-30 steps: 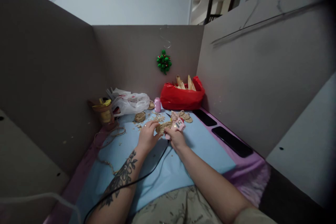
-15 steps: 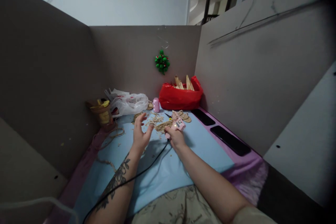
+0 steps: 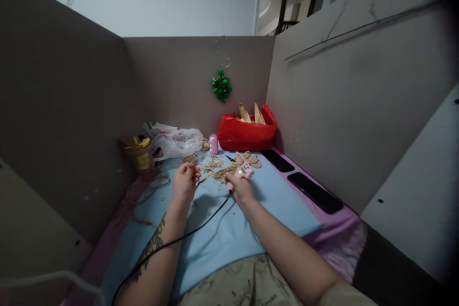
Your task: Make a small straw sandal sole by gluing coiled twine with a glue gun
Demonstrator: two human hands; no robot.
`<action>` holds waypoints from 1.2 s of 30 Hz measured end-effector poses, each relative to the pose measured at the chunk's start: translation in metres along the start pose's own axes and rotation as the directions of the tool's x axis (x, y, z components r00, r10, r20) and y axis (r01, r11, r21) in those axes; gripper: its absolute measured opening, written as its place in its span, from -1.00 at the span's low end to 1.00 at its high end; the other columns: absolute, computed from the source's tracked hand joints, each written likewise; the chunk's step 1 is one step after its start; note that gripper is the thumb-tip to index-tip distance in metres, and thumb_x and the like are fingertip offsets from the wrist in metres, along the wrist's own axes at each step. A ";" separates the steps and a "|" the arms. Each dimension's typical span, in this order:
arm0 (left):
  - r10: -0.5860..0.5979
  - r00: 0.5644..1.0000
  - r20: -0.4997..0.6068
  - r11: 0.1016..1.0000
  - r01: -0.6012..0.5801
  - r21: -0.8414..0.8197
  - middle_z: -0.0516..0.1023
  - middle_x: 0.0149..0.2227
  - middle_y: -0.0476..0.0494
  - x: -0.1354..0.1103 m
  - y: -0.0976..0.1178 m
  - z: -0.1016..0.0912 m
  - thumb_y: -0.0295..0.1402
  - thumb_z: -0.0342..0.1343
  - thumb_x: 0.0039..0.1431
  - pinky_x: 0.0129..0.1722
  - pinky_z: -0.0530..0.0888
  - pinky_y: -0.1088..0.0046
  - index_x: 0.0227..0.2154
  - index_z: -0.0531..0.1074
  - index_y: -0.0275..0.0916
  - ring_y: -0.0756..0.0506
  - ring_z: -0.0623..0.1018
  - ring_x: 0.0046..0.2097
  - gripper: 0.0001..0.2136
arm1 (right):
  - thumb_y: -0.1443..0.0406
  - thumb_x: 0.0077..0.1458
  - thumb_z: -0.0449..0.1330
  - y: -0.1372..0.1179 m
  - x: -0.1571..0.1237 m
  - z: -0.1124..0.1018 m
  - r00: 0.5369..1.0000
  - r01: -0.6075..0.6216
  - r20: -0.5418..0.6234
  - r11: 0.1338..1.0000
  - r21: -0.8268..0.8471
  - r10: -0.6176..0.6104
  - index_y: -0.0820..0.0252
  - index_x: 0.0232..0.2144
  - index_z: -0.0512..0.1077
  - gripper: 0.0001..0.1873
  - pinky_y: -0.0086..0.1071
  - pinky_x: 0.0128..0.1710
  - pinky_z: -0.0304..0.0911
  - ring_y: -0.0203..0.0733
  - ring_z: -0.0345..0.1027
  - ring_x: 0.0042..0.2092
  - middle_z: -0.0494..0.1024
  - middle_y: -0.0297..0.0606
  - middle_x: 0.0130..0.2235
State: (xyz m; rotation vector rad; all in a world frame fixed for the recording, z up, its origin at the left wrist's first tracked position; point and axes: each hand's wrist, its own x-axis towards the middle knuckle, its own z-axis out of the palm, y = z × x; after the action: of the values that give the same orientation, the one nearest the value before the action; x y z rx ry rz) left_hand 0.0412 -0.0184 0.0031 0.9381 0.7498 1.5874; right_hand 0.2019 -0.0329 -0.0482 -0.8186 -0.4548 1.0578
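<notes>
My right hand (image 3: 241,187) is wrapped around a pink glue gun (image 3: 246,171) with a black cord (image 3: 201,226) trailing from its grip down across my left forearm. To the left, my left hand (image 3: 185,183) is closed, fingers pinched. A thin straw cord (image 3: 203,181) runs between it and a bundle of straw cord (image 3: 223,173) on the blue sheet; the pinched end is hidden by the fingers. Scraps of straw (image 3: 212,165) lie behind the bundle. Scissors (image 3: 230,158) and flat woven straw pieces (image 3: 254,160) rest just beyond the glue gun.
At the back stand a red bag (image 3: 247,135) of dried husks, a pink thread spool (image 3: 213,144) and a white plastic bag (image 3: 177,141). A pot-like container (image 3: 139,153) is at left. Two black phones (image 3: 314,192) lie at right. Grey panels (image 3: 201,71) enclose the table.
My left hand was open with fingers spread; it has closed and shifted slightly left and down, with straw cord stretching from it. My right hand holds the glue gun nearly still.
</notes>
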 end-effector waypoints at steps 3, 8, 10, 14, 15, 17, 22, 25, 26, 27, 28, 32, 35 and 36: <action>-0.024 1.000 0.011 1.000 0.024 0.014 0.38 -0.68 0.12 0.000 0.000 -0.001 0.00 0.30 -0.18 -0.69 0.22 0.64 -0.52 0.28 -0.24 0.11 0.33 -0.69 -0.57 | 0.30 -0.48 0.42 0.000 0.000 0.000 1.000 0.000 0.013 1.000 0.002 0.000 0.17 -0.54 0.35 -0.62 -0.39 -0.45 0.26 -0.29 0.32 -0.51 0.46 -0.44 -0.54; -0.051 0.999 -0.012 0.998 0.052 0.038 0.55 -0.49 0.00 -0.001 0.003 0.002 -0.12 0.33 -0.19 -0.55 0.35 0.62 -0.48 0.33 -0.25 0.03 0.54 -0.47 -0.64 | 0.31 -0.49 0.41 -0.003 -0.002 0.002 1.000 0.008 0.018 1.000 0.010 -0.008 0.16 -0.55 0.34 -0.63 -0.39 -0.46 0.26 -0.30 0.31 -0.52 0.48 -0.43 -0.52; -0.063 0.998 -0.018 0.996 0.064 0.054 0.59 -0.39 -0.06 -0.001 0.004 0.004 -0.20 0.36 -0.25 -0.48 0.39 0.60 -0.47 0.36 -0.26 0.00 0.57 -0.38 -0.65 | 0.31 -0.49 0.41 -0.004 -0.002 0.003 1.000 0.008 0.015 1.000 0.012 -0.008 0.16 -0.56 0.33 -0.64 -0.40 -0.47 0.25 -0.30 0.31 -0.52 0.46 -0.44 -0.54; -0.048 0.999 -0.027 0.993 0.051 0.110 0.58 -0.39 -0.08 -0.001 0.001 0.003 -0.22 0.39 -0.32 -0.44 0.39 0.57 -0.52 0.38 -0.28 -0.01 0.55 -0.37 -0.65 | 0.32 -0.49 0.41 -0.004 -0.002 0.003 1.000 0.006 0.013 1.000 0.016 -0.006 0.15 -0.53 0.34 -0.62 -0.40 -0.47 0.25 -0.30 0.31 -0.52 0.44 -0.48 -0.56; -0.020 0.999 -0.033 0.991 0.024 0.132 0.56 -0.41 -0.06 0.000 0.000 0.001 -0.23 0.39 -0.32 -0.45 0.38 0.57 -0.53 0.38 -0.28 0.01 0.53 -0.39 -0.66 | 0.32 -0.48 0.41 -0.003 -0.002 0.002 1.000 0.007 0.015 1.000 0.018 -0.008 0.15 -0.52 0.34 -0.62 -0.40 -0.47 0.25 -0.30 0.32 -0.52 0.45 -0.48 -0.55; 0.050 0.998 -0.049 0.984 -0.041 0.176 0.51 -0.47 0.00 0.002 -0.003 -0.002 -0.24 0.39 -0.32 -0.48 0.35 0.59 -0.55 0.38 -0.28 0.05 0.46 -0.46 -0.68 | 0.32 -0.48 0.41 -0.002 -0.001 0.002 1.000 0.014 0.023 1.000 0.023 -0.014 0.15 -0.52 0.34 -0.62 -0.41 -0.48 0.25 -0.30 0.32 -0.52 0.46 -0.47 -0.53; 0.153 0.988 -0.026 0.941 -0.138 0.310 0.39 -0.61 0.08 0.002 -0.004 -0.004 -0.26 0.35 -0.26 -0.52 0.29 0.57 -0.60 0.36 -0.27 0.07 0.35 -0.54 -0.72 | 0.31 -0.48 0.41 -0.001 0.000 0.000 0.999 0.014 0.035 1.000 0.014 -0.014 0.15 -0.54 0.35 -0.63 -0.41 -0.48 0.25 -0.31 0.31 -0.53 0.46 -0.46 -0.53; 0.174 0.985 -0.014 0.923 -0.158 0.351 0.36 -0.62 0.09 -0.001 -0.001 -0.002 -0.27 0.34 -0.25 -0.52 0.27 0.57 -0.59 0.36 -0.26 0.07 0.33 -0.55 -0.73 | 0.30 -0.48 0.41 -0.001 0.000 0.000 0.999 0.004 0.032 1.000 0.008 -0.004 0.16 -0.55 0.36 -0.65 -0.41 -0.48 0.26 -0.30 0.32 -0.53 0.46 -0.46 -0.54; 0.182 0.983 -0.015 0.921 -0.165 0.352 0.35 -0.63 0.10 -0.002 -0.001 -0.001 -0.27 0.34 -0.25 -0.52 0.26 0.57 -0.59 0.36 -0.26 0.08 0.32 -0.56 -0.73 | 0.30 -0.48 0.41 0.000 0.000 0.000 0.999 0.003 0.032 1.000 0.007 -0.003 0.16 -0.55 0.36 -0.65 -0.41 -0.48 0.25 -0.30 0.32 -0.53 0.45 -0.46 -0.55; 0.191 0.981 -0.016 0.920 -0.174 0.350 0.35 -0.63 0.11 -0.002 0.000 -0.001 -0.28 0.34 -0.25 -0.52 0.25 0.57 -0.58 0.35 -0.26 0.08 0.31 -0.56 -0.74 | 0.30 -0.47 0.41 0.000 0.000 0.000 0.999 0.003 0.035 1.000 0.005 -0.003 0.16 -0.55 0.36 -0.65 -0.41 -0.48 0.26 -0.30 0.31 -0.52 0.45 -0.46 -0.55; 0.200 0.980 -0.018 0.921 -0.182 0.345 0.34 -0.63 0.12 -0.002 0.000 -0.001 -0.29 0.34 -0.24 -0.52 0.24 0.58 -0.58 0.35 -0.26 0.09 0.30 -0.56 -0.74 | 0.30 -0.47 0.41 0.000 0.000 0.000 0.999 0.005 0.039 1.000 0.004 -0.005 0.16 -0.55 0.36 -0.66 -0.41 -0.48 0.26 -0.30 0.31 -0.52 0.46 -0.45 -0.55; 0.178 0.984 -0.007 0.939 -0.168 0.301 0.34 -0.64 0.14 -0.003 -0.001 -0.001 -0.31 0.34 -0.25 -0.51 0.24 0.58 -0.48 0.37 -0.25 0.08 0.33 -0.57 -0.72 | 0.31 -0.47 0.42 0.000 0.000 0.000 0.999 0.021 0.037 1.000 0.008 -0.021 0.18 -0.56 0.35 -0.65 -0.40 -0.47 0.27 -0.31 0.32 -0.51 0.49 -0.41 -0.50; 0.150 0.989 0.010 0.953 -0.147 0.266 0.36 -0.64 0.15 -0.002 0.000 0.000 -0.31 0.34 -0.26 -0.47 0.29 0.57 -0.34 0.39 -0.24 0.06 0.38 -0.55 -0.64 | 0.31 -0.46 0.41 0.000 0.000 0.000 0.999 0.031 0.042 1.000 0.003 -0.031 0.17 -0.54 0.36 -0.65 -0.39 -0.46 0.28 -0.30 0.33 -0.51 0.49 -0.41 -0.49; 0.148 0.989 0.013 0.955 -0.146 0.260 0.37 -0.64 0.15 -0.002 0.000 0.000 -0.31 0.35 -0.26 -0.46 0.30 0.57 -0.32 0.39 -0.24 0.05 0.39 -0.55 -0.62 | 0.30 -0.45 0.41 0.000 0.000 0.000 0.998 0.034 0.043 0.999 -0.004 -0.034 0.16 -0.53 0.36 -0.65 -0.39 -0.46 0.28 -0.29 0.34 -0.51 0.49 -0.42 -0.50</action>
State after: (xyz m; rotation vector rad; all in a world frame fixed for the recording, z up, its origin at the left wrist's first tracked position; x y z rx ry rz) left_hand 0.0413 -0.0203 0.0023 1.2034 0.9272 1.6472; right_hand 0.2019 -0.0333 -0.0483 -0.7911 -0.5060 1.0445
